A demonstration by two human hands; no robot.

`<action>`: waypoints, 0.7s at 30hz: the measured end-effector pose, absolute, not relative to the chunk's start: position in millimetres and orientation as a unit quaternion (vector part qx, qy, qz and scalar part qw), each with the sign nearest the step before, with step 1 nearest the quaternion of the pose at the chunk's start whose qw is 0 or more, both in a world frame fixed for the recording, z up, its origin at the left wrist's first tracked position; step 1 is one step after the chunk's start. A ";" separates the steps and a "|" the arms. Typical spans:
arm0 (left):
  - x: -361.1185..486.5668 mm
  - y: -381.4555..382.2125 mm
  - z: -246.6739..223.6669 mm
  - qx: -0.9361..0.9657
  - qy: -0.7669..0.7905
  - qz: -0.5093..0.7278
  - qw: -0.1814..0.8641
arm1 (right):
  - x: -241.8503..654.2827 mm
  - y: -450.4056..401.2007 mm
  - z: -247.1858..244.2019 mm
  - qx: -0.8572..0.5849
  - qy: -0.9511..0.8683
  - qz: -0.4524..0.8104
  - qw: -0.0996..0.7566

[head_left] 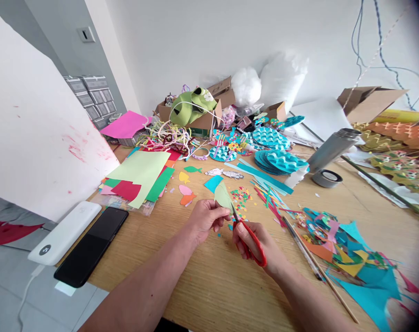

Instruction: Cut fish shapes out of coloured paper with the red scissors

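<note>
Pinched in my left hand (pixel 207 217) is a small piece of pale green paper (pixel 222 196). My right hand (pixel 253 240) grips red-handled scissors (pixel 254 244), their blades at the right edge of that paper. Beyond the hands lie several fish cut from paper, among them a green fish (pixel 193 169), a yellow fish (pixel 183 177) and an orange fish (pixel 188 198). Two drawn paper fish (pixel 233 174) rest farther back, near a blue paper square (pixel 213 184). Tiny coloured paper bits (pixel 242 196) are scattered just behind the scissors.
Coloured paper sheets (pixel 140 168) are stacked at left, behind a phone (pixel 92 246) and white power bank (pixel 64 233). Paper scraps (pixel 355 258), a pen (pixel 302 249) and a wooden stick (pixel 325 272) lie right. A steel flask (pixel 334 150) stands behind, beside blue wavy discs (pixel 280 161).
</note>
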State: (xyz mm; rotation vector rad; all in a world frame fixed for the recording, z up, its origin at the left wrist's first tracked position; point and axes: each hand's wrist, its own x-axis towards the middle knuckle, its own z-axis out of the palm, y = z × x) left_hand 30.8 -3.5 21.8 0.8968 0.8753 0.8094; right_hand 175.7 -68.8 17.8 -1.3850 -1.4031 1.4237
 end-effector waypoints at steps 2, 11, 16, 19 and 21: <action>29.9 -2.6 21.8 0.413 0.397 0.363 0.735 | 176.2 -68.5 18.7 -0.532 -0.543 0.550 0.345; 27.4 -0.6 22.3 0.430 0.394 0.355 0.731 | 176.7 -67.4 23.2 -0.527 -0.560 0.547 0.329; 27.1 0.0 22.9 0.434 0.396 0.351 0.728 | 177.9 -68.3 20.6 -0.528 -0.563 0.543 0.331; 27.2 0.2 23.1 0.432 0.397 0.350 0.731 | 177.4 -68.3 20.4 -0.530 -0.562 0.540 0.334; 27.1 0.0 23.5 0.428 0.399 0.350 0.732 | 176.6 -67.9 21.4 -0.533 -0.559 0.539 0.336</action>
